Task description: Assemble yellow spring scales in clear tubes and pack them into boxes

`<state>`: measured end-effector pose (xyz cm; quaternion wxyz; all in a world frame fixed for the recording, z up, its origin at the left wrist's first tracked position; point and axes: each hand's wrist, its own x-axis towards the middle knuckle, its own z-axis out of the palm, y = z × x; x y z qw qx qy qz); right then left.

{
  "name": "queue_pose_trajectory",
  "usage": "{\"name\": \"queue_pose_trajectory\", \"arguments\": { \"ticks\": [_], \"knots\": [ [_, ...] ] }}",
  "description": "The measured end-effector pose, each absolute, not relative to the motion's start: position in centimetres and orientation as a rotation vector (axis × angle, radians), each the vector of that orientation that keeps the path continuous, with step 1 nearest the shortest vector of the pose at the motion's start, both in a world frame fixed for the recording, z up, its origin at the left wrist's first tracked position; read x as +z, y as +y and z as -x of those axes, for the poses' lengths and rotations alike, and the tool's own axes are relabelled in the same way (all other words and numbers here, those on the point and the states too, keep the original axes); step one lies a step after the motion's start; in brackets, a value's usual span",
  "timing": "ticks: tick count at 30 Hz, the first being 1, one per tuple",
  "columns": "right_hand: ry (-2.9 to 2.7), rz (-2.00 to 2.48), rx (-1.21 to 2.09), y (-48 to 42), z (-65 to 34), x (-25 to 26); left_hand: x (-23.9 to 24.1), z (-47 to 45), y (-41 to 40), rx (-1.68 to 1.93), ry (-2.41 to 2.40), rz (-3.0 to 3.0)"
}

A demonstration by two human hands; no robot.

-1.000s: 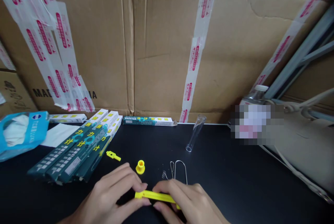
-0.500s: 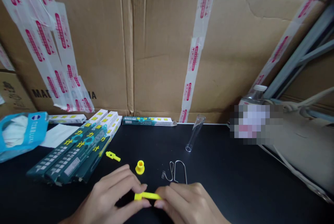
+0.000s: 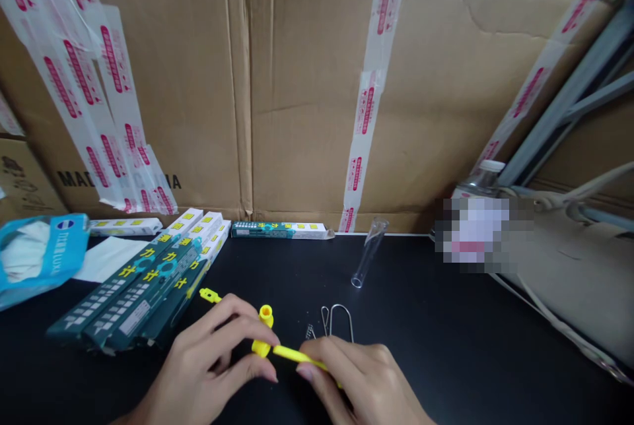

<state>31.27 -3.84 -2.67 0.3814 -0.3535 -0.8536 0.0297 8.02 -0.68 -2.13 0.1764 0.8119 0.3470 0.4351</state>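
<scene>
Left hand (image 3: 211, 350) pinching yellow cap (image 3: 260, 348), right hand (image 3: 359, 372) gripping yellow rod (image 3: 291, 353) just beside; likely fitting or parting pieces, next move calling for steady alignment

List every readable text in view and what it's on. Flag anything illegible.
"力计": green boxes at left; the character above it is unclear.
"MAD… IA": big cardboard box; middle covered by tape.
"LUX": blue pack; its other print is unclear.
Too small or blurred: the tape's red labels, the fine print on the green boxes.
Pixelated: the bottle's front.
</scene>
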Motion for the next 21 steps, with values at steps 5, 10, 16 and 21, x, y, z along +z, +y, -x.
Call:
{"name": "queue_pose_trajectory", "arguments": {
  "ticks": [5,10,16,21],
  "knots": [
    [-2.158,0.911,0.078,-3.73,-31.23,-2.46,-1.61,-8.37,-0.63,1.213,1.104,-2.027],
    [-2.173,0.919,0.095,-3.62,-31.13,-2.56,-1.82,-8.62,-0.98,1.043,1.088,-1.783],
    [-2.174,0.902,0.113,-3.49,-31.19,-2.67,-1.69,-8.87,-0.86,1.035,1.024,-1.754],
    [-2.167,0.892,0.118,-3.67,-31.21,-2.73,-2.01,-8.78,-0.7,1.035,1.021,-1.719]
  ]
}}
